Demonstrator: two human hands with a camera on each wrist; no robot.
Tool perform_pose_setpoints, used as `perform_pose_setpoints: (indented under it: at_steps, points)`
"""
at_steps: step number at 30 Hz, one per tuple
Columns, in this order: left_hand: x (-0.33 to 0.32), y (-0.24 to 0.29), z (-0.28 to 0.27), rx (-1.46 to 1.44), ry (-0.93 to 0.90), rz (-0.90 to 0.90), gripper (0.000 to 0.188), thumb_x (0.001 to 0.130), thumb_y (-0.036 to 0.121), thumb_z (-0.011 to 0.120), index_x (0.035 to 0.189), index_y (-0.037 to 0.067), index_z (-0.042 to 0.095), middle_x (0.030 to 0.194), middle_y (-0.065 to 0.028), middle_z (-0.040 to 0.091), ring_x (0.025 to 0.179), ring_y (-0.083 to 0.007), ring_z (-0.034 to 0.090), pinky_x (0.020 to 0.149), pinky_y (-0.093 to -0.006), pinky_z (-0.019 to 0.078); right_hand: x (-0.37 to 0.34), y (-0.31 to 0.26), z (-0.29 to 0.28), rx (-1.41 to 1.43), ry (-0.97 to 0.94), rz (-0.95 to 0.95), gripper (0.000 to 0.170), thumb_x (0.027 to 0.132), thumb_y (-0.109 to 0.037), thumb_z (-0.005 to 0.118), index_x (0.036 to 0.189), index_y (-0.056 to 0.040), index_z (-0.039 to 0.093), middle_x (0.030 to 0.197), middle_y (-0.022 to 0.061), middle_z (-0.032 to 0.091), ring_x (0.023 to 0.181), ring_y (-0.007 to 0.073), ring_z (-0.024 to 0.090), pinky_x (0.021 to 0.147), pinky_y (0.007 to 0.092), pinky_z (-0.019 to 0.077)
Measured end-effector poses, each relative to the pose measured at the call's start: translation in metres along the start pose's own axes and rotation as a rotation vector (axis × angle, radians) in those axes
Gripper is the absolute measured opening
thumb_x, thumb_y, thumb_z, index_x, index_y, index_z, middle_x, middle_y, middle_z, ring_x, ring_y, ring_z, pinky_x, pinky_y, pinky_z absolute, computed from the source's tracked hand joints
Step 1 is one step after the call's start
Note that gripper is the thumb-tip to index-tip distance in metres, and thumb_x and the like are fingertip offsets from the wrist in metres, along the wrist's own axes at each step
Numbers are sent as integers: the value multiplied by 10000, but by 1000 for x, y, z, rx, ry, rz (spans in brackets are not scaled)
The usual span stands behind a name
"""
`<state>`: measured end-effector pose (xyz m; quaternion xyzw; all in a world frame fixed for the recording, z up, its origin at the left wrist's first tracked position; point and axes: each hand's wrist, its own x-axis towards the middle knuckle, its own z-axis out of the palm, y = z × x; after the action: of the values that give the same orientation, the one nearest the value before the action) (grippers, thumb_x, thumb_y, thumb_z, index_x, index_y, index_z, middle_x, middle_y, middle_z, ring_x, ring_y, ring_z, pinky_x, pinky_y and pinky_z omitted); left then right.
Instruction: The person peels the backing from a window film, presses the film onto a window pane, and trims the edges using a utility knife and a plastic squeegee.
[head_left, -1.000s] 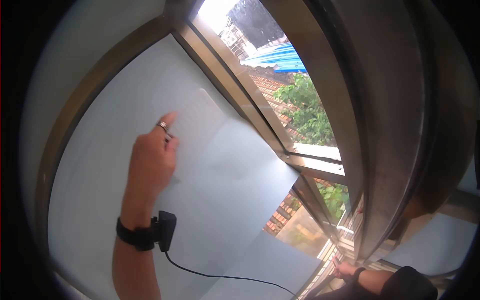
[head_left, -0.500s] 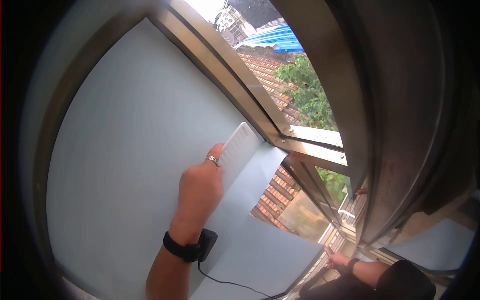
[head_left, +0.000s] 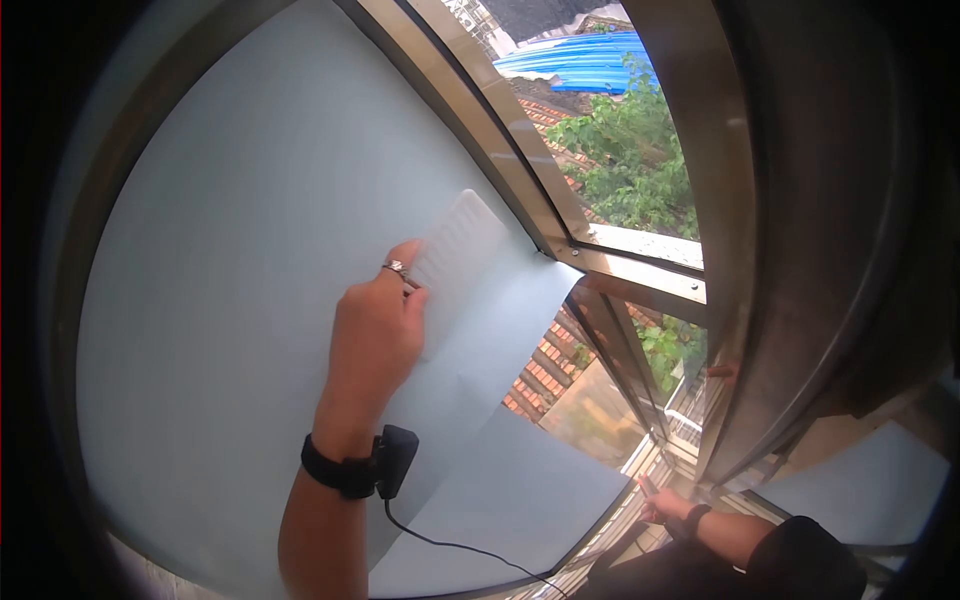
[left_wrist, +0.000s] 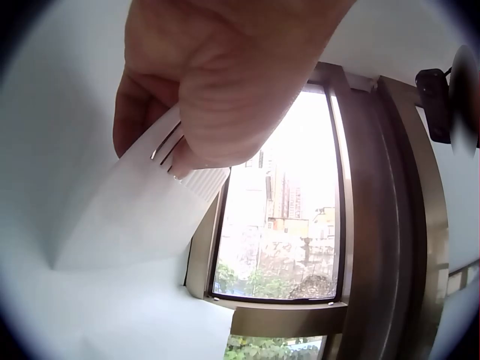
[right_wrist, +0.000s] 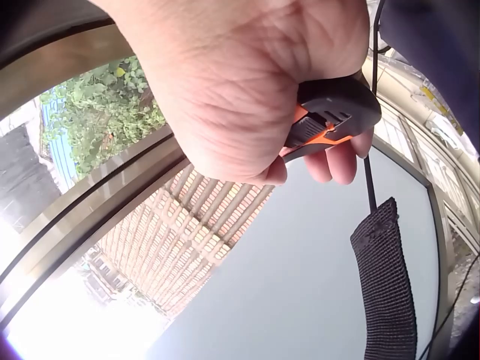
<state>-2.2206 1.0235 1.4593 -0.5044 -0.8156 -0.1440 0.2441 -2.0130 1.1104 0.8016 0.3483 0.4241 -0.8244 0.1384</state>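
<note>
My left hand grips a white ribbed plastic scraper, its thumb and fingers curled round one edge. In the head view the scraper lies over a large pale blue-grey sheet that spans the window pane. The left wrist view shows the scraper from below, its wide edge right at the sheet. My right hand is low at the right, beside the sheet's lower end. The right wrist view shows it holding a black and orange utility knife, whose blade end is hidden by the palm.
A metal window frame runs diagonally beside the sheet, with a crossbar near its corner. Past the sheet's cut edge, bare glass shows roof tiles. A cable trails from the left wrist camera. A black strap hangs below the right hand.
My left hand swept the scraper rightward to near the frame, then shifted slightly back up and left. The head view has shifted a little. My right hand stays low at the right, holding the knife.
</note>
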Motion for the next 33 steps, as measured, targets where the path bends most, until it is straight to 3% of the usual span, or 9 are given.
perform_pose_setpoints:
  at_steps: [7, 9, 11, 13, 15, 19, 27, 31, 33]
  points:
    - [-2, 1, 27, 48, -106, 11, 424, 882, 15, 584, 1303, 11, 536, 824, -259, 649, 772, -440, 649, 688, -435, 529, 7, 23, -7, 83, 5, 71, 185, 938, -48, 577, 1072, 78, 553, 872, 201, 656, 676, 281, 687, 622, 420, 591]
    - [4, -4, 15, -20, -50, 11, 418, 884, 16, 586, 1299, 10, 543, 820, -253, 650, 762, -430, 652, 690, -420, 530, 3, 21, -10, 35, 54, 59, 178, 825, -19, 701, 971, 65, 646, 820, 142, 683, 682, 218, 691, 563, 334, 542]
    - [6, -8, 9, -88, -7, 13, 412, 886, 17, 588, 1296, 10, 549, 815, -248, 650, 752, -420, 655, 691, -406, 531, -1, 19, -13, 26, 60, 58, 188, 814, -21, 711, 966, 66, 643, 804, 140, 673, 666, 223, 686, 561, 339, 545]
    - [6, -10, 9, -153, -65, -37, 430, 893, 47, 619, 1315, 64, 533, 800, -219, 670, 770, -417, 666, 667, -465, 526, -12, 14, -10, 25, 65, 60, 199, 804, -23, 720, 961, 68, 639, 788, 138, 663, 651, 229, 680, 559, 344, 548]
    - [4, -6, 16, -53, -102, -16, 432, 898, 47, 614, 1321, 73, 531, 796, -217, 670, 767, -414, 667, 670, -463, 528, -24, 4, -3, -64, 97, 57, 166, 941, -42, 568, 1047, 85, 565, 774, 192, 645, 674, 266, 682, 601, 419, 588]
    - [1, 3, 28, 95, -157, 36, 432, 884, 16, 600, 1311, 31, 536, 780, -243, 638, 724, -434, 629, 660, -437, 512, -13, 13, -3, 15, 114, 64, 170, 942, -47, 575, 1058, 75, 559, 795, 176, 646, 677, 264, 683, 599, 412, 582]
    - [3, 10, 28, 131, -159, 44, 442, 886, 37, 610, 1320, 62, 529, 793, -236, 653, 761, -435, 641, 678, -473, 519, 0, 32, -13, 96, 35, 47, 185, 956, -90, 574, 1082, 45, 568, 827, 168, 664, 687, 261, 689, 584, 377, 567]
    - [4, 1, 24, 133, -165, 49, 442, 888, 49, 610, 1322, 82, 532, 772, -220, 660, 745, -424, 649, 674, -488, 518, 7, 40, -14, -33, 13, 47, 204, 962, -108, 573, 1098, 44, 572, 822, 178, 675, 673, 269, 688, 594, 371, 568]
    - [0, 8, 28, 155, -184, 46, 434, 892, 49, 603, 1320, 74, 536, 763, -222, 652, 737, -425, 646, 669, -493, 515, -2, 35, -15, 23, 93, 60, 92, 853, -43, 673, 894, 39, 670, 805, 124, 657, 678, 222, 671, 581, 336, 537]
